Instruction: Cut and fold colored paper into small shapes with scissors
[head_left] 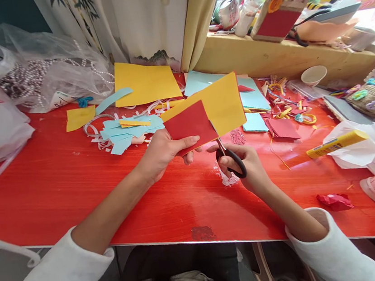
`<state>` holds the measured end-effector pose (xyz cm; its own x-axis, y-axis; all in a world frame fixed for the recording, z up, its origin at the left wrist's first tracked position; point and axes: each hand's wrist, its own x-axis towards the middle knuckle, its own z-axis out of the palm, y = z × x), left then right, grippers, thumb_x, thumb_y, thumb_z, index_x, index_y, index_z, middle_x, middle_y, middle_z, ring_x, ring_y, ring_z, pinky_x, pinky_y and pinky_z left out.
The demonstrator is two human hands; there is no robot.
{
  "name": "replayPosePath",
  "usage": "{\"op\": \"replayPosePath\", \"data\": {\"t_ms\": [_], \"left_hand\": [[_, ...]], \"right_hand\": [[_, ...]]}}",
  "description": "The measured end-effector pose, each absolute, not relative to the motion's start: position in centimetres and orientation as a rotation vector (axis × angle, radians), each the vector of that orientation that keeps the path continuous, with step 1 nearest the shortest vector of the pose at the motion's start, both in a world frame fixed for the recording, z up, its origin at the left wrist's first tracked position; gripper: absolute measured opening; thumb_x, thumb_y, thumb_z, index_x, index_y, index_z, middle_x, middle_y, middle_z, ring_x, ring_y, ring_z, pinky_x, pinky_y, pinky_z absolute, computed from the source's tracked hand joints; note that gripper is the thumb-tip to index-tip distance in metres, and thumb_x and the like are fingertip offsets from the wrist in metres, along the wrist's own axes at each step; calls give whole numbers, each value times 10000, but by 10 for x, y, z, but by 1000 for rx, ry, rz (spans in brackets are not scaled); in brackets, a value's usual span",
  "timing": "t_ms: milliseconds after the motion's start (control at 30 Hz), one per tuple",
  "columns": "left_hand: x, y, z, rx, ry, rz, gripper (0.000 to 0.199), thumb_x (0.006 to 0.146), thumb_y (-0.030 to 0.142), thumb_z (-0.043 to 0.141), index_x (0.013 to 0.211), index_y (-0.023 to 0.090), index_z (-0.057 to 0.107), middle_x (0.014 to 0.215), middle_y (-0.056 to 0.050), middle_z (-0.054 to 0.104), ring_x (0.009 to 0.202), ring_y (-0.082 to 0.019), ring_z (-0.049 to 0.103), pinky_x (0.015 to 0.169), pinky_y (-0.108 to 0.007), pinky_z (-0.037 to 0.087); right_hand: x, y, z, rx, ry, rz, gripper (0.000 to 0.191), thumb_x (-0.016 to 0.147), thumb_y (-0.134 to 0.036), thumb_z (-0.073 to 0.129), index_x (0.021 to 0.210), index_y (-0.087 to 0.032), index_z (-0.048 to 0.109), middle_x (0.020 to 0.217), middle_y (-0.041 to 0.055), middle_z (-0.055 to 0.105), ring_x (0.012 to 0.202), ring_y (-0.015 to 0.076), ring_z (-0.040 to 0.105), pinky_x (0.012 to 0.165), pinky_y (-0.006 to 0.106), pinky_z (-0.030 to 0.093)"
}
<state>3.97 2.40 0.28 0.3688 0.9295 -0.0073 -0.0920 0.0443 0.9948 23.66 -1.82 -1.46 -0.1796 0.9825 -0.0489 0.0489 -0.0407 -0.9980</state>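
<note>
Above the middle of the red worktop (130, 206), the person's left hand (163, 148) pinches a red card (188, 124) together with a larger yellow sheet (225, 101) beneath it, thumb pressed on top and fingers curled under the near edge. That grip seems meant to keep the two layers from sliding, with the smaller red card perhaps serving as a guide on the yellow one. The right hand (244, 161) is closed around the black handles of the scissors (236, 164), whose blades point away to the far side and lie along the red card's right edge, at the sheet's near edge. Holding the paper up off the surface probably leaves room for the lower blade. To the left, blue paper pieces (118, 133) lie heaped among white shreds; beyond them a big yellow sheet rests flat against the far side, seemingly out of the way. On the right, a stack of red squares (283, 128) sits near blue sheets (253, 97), apparently grouped by colour. Farther right, a yellow glue stick (338, 142) lies partly on white paper (370, 152), within likely reach of the right hand, and a crumpled red scrap (335, 201) lies nearer the edge.
</note>
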Motion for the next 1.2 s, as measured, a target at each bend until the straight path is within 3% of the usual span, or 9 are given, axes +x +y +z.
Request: {"op": "replayPosePath", "data": {"t_ms": [567, 900, 1067, 1200], "left_hand": [[44, 23, -2, 1195, 813, 929, 342, 725, 337, 743, 486, 127, 616, 434, -25, 561, 625, -151, 637, 573, -240, 482], [46, 21, -2, 1172, 800, 893, 251, 740, 318, 734, 644, 103, 647, 438, -5, 552, 607, -146, 624, 528, -220, 451], [47, 21, -4, 1153, 788, 888, 230, 720, 303, 755, 764, 102, 653, 515, -6, 605, 525, -112, 577, 465, -206, 426], [47, 21, -3, 1152, 776, 879, 236, 727, 299, 751, 775, 94, 645, 593, -23, 653, 433, -64, 506, 442, -203, 417]], "right_hand": [[236, -17, -14, -1170, -1293, 1390, 389, 673, -433, 792, 878, -140, 637, 454, -85, 446, 366, 43, 375, 379, 193, 281], [238, -14, -16, -1175, -1321, 1376, 417, 691, -489, 764, 883, -132, 666, 443, -64, 485, 369, 49, 401, 389, 198, 280], [239, -15, -14, -1236, -1299, 1361, 363, 662, -428, 800, 838, -142, 662, 413, -83, 443, 335, 43, 368, 362, 194, 252], [238, -14, -10, -1247, -1321, 1366, 391, 645, -482, 792, 778, -143, 648, 422, -61, 487, 348, 52, 383, 373, 203, 269]]}}
